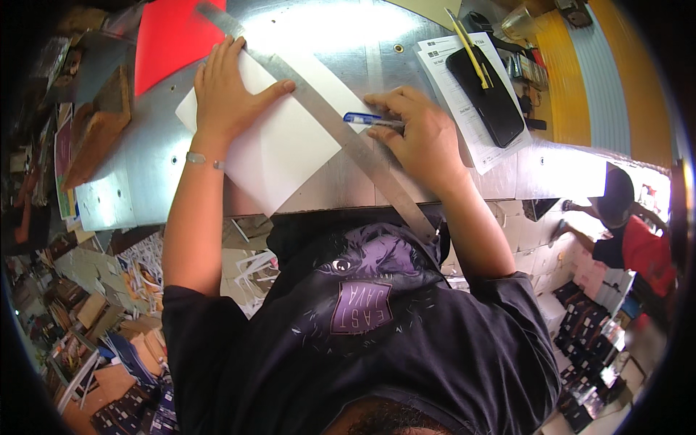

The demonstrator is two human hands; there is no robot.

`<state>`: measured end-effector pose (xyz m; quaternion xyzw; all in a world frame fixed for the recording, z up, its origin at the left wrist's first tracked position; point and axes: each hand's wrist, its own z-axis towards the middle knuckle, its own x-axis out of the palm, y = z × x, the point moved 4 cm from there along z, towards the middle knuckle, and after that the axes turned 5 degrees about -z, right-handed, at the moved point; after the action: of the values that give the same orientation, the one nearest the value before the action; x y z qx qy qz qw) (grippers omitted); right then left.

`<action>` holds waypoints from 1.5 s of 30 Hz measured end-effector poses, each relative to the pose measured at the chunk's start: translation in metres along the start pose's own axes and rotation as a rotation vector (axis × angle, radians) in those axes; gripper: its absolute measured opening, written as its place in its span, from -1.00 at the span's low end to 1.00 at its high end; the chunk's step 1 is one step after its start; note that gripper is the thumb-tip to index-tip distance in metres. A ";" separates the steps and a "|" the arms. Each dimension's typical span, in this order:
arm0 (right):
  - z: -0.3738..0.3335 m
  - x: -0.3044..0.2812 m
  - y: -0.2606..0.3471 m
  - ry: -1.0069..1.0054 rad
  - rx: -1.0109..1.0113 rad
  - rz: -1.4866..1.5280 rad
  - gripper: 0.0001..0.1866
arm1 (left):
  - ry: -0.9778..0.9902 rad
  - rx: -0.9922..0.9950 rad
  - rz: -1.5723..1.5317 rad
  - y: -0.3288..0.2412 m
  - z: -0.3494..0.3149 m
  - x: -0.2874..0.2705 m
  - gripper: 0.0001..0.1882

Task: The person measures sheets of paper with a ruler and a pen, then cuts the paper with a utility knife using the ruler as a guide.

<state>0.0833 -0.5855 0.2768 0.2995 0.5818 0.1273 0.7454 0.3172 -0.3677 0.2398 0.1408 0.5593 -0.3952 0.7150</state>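
Note:
A sheet of white paper (279, 156) lies at an angle on the metal-topped table (406, 69). Across it runs a long steel ruler (377, 172), slanting from the far left down past the near table edge toward my body. My left hand (221, 94) rests flat on the paper, fingers stretched out, with its fingertips and thumb at the ruler's left edge. On the ruler's other side, my right hand (426, 138) grips a clear pen with a blue end (362, 118). The pen points left and its blue end is over the ruler.
Red paper (174, 40) lies at the far left. On the right, printed sheets (482, 148) carry a black phone-like case (484, 101) with a yellow cutter-like tool (471, 51) on top. A wooden piece (101, 127) stands leftward. Another person (616, 210) is at the right.

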 end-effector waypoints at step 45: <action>-0.002 0.011 0.000 -0.043 -0.125 -0.174 -0.58 | 0.022 -0.038 0.015 0.004 -0.001 0.008 0.33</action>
<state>0.0851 -0.5790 0.2683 0.2035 0.5805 0.0916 0.7831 0.3204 -0.3675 0.2312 0.1355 0.5737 -0.3775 0.7142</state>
